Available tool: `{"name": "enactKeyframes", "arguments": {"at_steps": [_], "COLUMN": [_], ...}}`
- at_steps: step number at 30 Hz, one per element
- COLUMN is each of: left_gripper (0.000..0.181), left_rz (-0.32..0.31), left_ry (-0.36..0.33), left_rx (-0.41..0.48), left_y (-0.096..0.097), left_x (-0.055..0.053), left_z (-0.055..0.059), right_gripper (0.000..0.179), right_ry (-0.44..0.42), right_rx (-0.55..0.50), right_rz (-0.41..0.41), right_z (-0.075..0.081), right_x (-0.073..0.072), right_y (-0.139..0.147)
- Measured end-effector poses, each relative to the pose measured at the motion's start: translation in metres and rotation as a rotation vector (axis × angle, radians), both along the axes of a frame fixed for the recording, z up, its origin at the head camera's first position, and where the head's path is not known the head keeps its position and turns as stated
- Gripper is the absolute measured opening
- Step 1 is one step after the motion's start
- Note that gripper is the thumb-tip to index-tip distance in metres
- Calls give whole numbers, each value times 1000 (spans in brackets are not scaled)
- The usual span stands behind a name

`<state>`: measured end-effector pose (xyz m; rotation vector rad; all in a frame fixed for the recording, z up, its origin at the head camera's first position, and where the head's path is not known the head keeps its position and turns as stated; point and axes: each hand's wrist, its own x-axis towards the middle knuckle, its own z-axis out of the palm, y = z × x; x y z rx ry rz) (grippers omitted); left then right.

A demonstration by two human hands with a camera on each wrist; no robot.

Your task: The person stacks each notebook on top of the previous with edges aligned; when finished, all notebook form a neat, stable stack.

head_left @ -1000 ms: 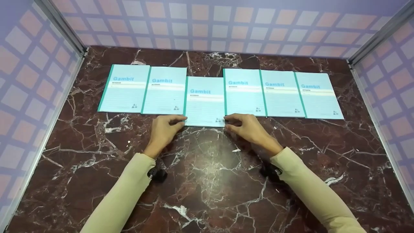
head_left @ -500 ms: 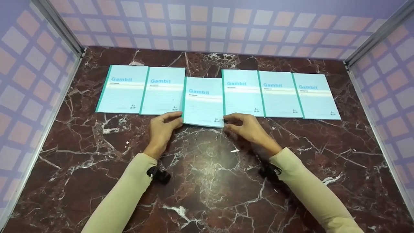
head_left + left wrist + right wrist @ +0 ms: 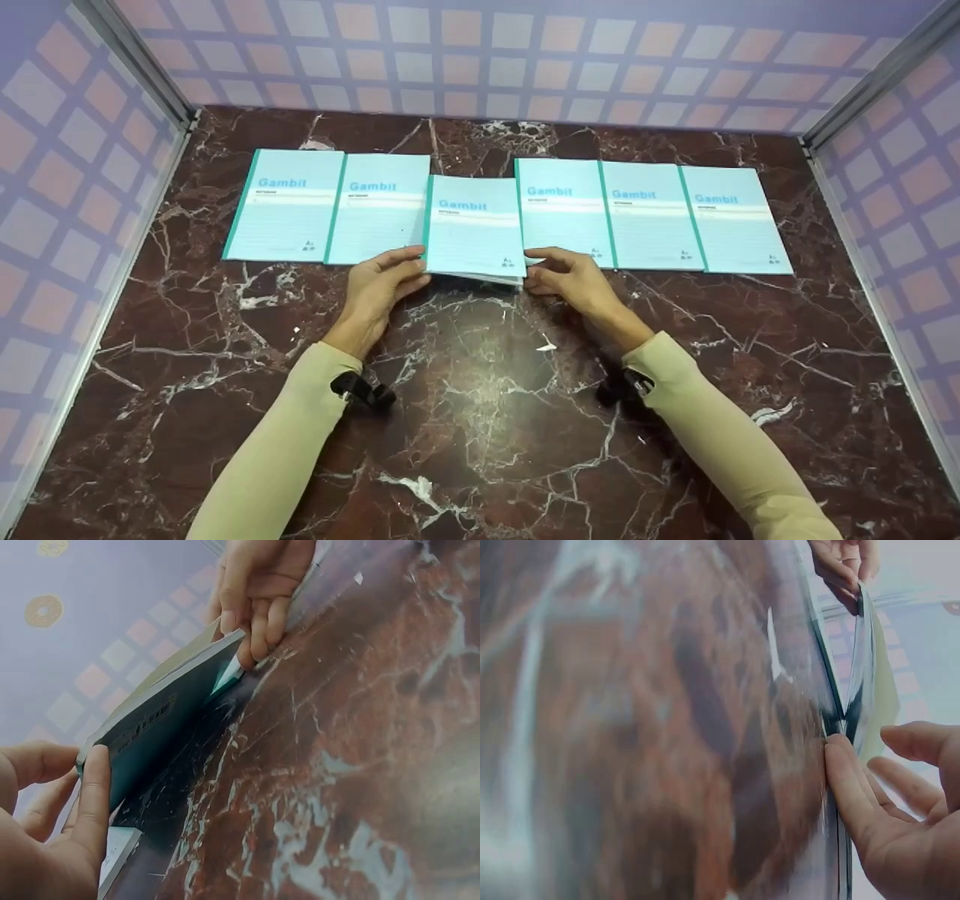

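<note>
A row of pale blue "Gambit" notebooks lies on the dark marble table. The middle notebook point(image 3: 474, 232) sits lower than its neighbours, its near edge tilted up off the table. My left hand point(image 3: 379, 289) grips its near left corner; in the left wrist view, fingers point(image 3: 94, 795) lie on both sides of that corner, and the barcoded back cover point(image 3: 146, 724) shows. At the near right corner, my right hand point(image 3: 574, 281) holds the edge between its fingers. The right wrist view shows right fingertips point(image 3: 840, 754) low beside the notebook point(image 3: 864, 682).
Two notebooks, one point(image 3: 289, 206) at the far left and its neighbour point(image 3: 379, 210), adjoin the middle one. Several more, including the rightmost point(image 3: 739, 221), lie to the right. Tiled-pattern panels point(image 3: 517, 60) enclose the back and sides of the marble table point(image 3: 480, 420).
The near edge of the middle notebook has risen from the table. Both hands have moved slightly up and away from the person with it. The other notebooks stay put.
</note>
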<state>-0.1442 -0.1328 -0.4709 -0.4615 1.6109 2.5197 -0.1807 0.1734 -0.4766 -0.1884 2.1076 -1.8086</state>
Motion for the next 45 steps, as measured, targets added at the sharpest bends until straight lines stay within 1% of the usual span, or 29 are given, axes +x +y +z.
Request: {"name": "enactKeyframes", "arguments": {"at_steps": [2,5,8,11,14,19,21,25,28,31,35,38,45], "left_gripper": [34,35,35,34,34,34,33,31,31,31,32,32,30], "left_rz": [6,11,7,-2,-5,-38,-56,-74,-84,-96,-86,-79,-74], "left_ry": [-1,2,27,68,95,97,104,130,155,180,213,237,259], "left_rx": [15,12,-18,-76,-138,-239,-290,-401,-453,-478,-486,-487,-491], "left_y": [0,1,0,0,0,0,-1,-2,-1,1,3,7,15], "left_x": [-1,0,1,1,1,1,1,3,4,3,2,2,1], "left_z": [1,2,1,-1,-1,-1,-2,-3,-2,-1,0,2,3], "right_gripper": [43,42,39,37,39,39,38,38,38,39,39,40,40], "right_ry": [-46,-83,-92,-76,-38,24,44,91,131,150,169,201,264], "right_rx": [-59,-121,-175,-211,-177,-38,0,46,74,87,84,94,94], "right_rz": [-26,-70,-111,-130,-121,-116,-115,-94,-80,-76,-73,-77,-87], "right_z": [0,2,3,4,5,3,2,4,5,7,10,13,18], "right_x": [-1,0,0,-1,-3,-3,-3,-2,-3,-5,-7,-8,-9], "right_y": [-3,-7,-9,-10,-11,-11,-11,-10,-8,-6,-4,-2,4]}}
